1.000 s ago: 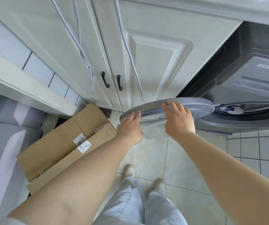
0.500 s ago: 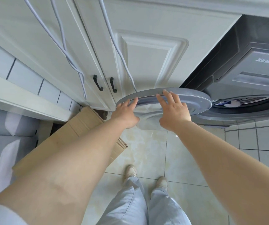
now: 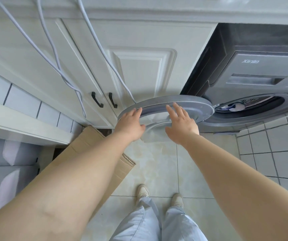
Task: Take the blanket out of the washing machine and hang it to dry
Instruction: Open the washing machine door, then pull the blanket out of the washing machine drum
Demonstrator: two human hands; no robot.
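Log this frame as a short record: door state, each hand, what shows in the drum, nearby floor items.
washing machine door: swung open to the left, in front of the white cabinet
left hand: fingers straight, on the door's left rim
right hand: fingers spread, at the door's inner side
drum: open; a bit of white and blue fabric shows inside
blanket: still in the machine, not clearly identifiable
floor: cardboard box left of the person's feet

Grey washing machine (image 3: 261, 70), round door (image 3: 188, 106) swung wide open, holds pale laundry (image 3: 236, 107) (mostly hidden) in its drum.
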